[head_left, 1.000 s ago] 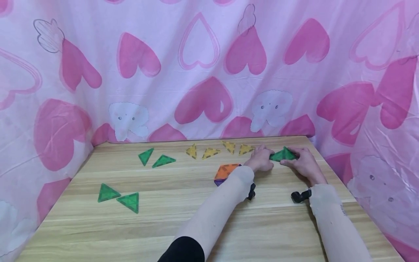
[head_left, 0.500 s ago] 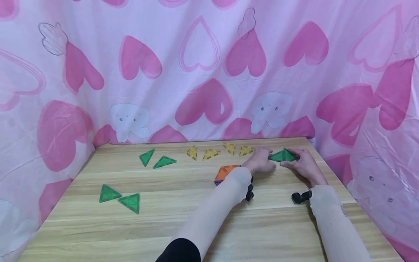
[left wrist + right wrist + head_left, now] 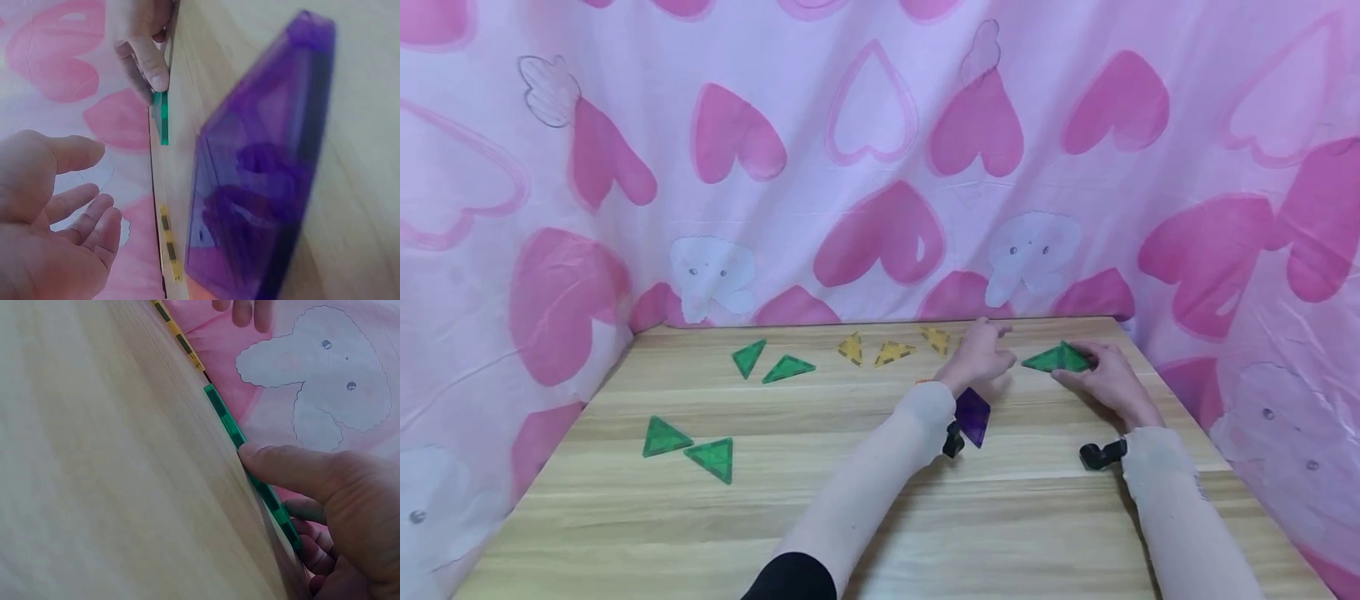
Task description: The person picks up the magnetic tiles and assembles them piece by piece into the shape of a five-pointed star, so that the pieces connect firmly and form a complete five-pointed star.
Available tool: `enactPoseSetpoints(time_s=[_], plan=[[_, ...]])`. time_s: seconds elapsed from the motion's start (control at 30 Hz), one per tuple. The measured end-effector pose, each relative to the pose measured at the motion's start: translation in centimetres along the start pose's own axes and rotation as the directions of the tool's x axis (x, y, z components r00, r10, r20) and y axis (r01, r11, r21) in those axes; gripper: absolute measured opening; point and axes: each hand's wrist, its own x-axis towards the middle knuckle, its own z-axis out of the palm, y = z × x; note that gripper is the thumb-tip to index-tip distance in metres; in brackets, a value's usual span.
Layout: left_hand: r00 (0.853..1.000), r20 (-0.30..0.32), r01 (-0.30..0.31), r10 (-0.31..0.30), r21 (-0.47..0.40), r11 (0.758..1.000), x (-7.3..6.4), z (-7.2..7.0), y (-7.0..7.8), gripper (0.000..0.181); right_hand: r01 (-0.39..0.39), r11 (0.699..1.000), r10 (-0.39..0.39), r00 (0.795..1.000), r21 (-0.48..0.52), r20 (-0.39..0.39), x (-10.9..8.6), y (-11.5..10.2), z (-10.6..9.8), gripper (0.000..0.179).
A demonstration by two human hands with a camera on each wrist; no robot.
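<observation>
Left of the green tiles (image 3: 1054,359), the left hand (image 3: 976,360) hangs loose and empty, while the right hand (image 3: 1111,380) pinches their right end, probably best done gently and level.

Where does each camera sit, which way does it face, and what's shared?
Head: on the head, facing forward and down over the table to the pink curtain; both forearms, left grip and right grip show.
Left wrist: on that wrist, facing past the left grip and a purple piece; the right grip shows beyond.
Right wrist: on that wrist, facing the right grip holding a green piece; left fingertips show at top.
Shared: head and left wrist both show the purple piece.
</observation>
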Motion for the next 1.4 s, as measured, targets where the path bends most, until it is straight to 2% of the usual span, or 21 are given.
enactPoseSetpoints(time_s=[0.13, 0.23, 0.4, 0.53, 0.7, 0.8, 0.87, 0.97, 1.03, 1.1, 1.2, 1.3, 1.33, 1.4], plan=[[0.994, 0.092, -0.063, 0.061, 0.016, 0.998, 0.2, 0.4, 0.3, 0.048, 0.003, 1.0, -0.003, 1.0, 0.009, 0.023, -0.1, 0.3, -0.6, 0.091], [0.983, 0.168, -0.072, 0.073, -0.009, 0.997, 0.2, 1.0, 0.3, 0.049, 0.004, 0.999, -0.006, 0.998, 0.039, 0.058, -0.1, 0.2, -0.6, 0.089], [0.975, 0.209, -0.077, 0.077, -0.01, 0.997, 0.4, 2.2, 0.3, 0.054, 0.006, 0.999, -0.01, 0.997, 0.048, 0.073, 0.0, 0.0, -0.4, 0.089], [0.976, 0.194, -0.103, 0.096, 0.025, 0.994, 0.8, 2.9, 0.4, 0.055, 0.014, 0.999, -0.015, 0.999, 0.03, 0.051, -0.1, 0.0, -0.2, 0.085], [0.978, 0.196, -0.071, 0.066, 0.016, 0.997, 1.3, 3.4, 0.7, 0.059, 0.029, 1.0, -0.029, 1.0, -0.005, 0.009, -0.1, -0.1, -0.2, 0.074], [0.983, 0.181, -0.044, 0.038, 0.025, 0.999, 2.2, 4.3, 0.4, 0.06, 0.026, 1.0, -0.026, 1.0, -0.004, 0.002, -0.1, -0.3, -0.1, 0.072], [0.983, 0.181, -0.032, 0.026, 0.034, 0.999, 2.7, 4.7, 0.2, 0.052, 0.022, 1.0, -0.022, 1.0, 0.001, 0.011, -0.1, -0.4, 0.0, 0.073], [0.986, 0.163, 0.005, -0.017, 0.077, 0.997, 3.4, 5.5, -0.2, 0.041, 0.008, 1.0, -0.008, 1.0, 0.017, 0.03, -0.2, -0.5, 0.0, 0.076], [0.987, 0.16, 0.012, -0.034, 0.139, 0.99, 3.5, 5.6, -0.2, 0.036, -0.003, 1.0, 0.002, 0.999, 0.018, 0.039, -0.3, -0.6, 0.0, 0.078], [0.989, 0.137, 0.031, -0.059, 0.197, 0.98, 3.7, 6.1, -0.2, 0.039, -0.011, 1.0, 0.009, 0.999, 0.025, 0.044, -0.2, -0.6, 0.0, 0.078], [0.99, 0.117, 0.052, -0.083, 0.244, 0.968, 2.8, 5.3, 0.8, 0.03, -0.014, 0.999, 0.013, 0.999, 0.034, 0.047, -0.1, -0.6, 0.0, 0.075], [0.989, 0.076, 0.11, -0.13, 0.232, 0.966, 2.1, 5.0, 1.6, 0.013, -0.003, 1.0, 0.002, 0.999, 0.028, 0.044, 0.1, -0.4, 0.0, 0.072], [0.987, 0.073, 0.126, -0.146, 0.224, 0.966, 1.5, 4.4, 2.1, 0.009, 0.001, 1.0, -0.002, 0.999, 0.027, 0.044, 0.1, -0.4, -0.1, 0.072], [0.982, 0.059, 0.165, -0.181, 0.211, 0.964, 1.2, 4.2, 2.5, 0.004, 0.007, 1.0, -0.008, 0.999, 0.028, 0.049, 0.1, -0.2, -0.2, 0.073]])
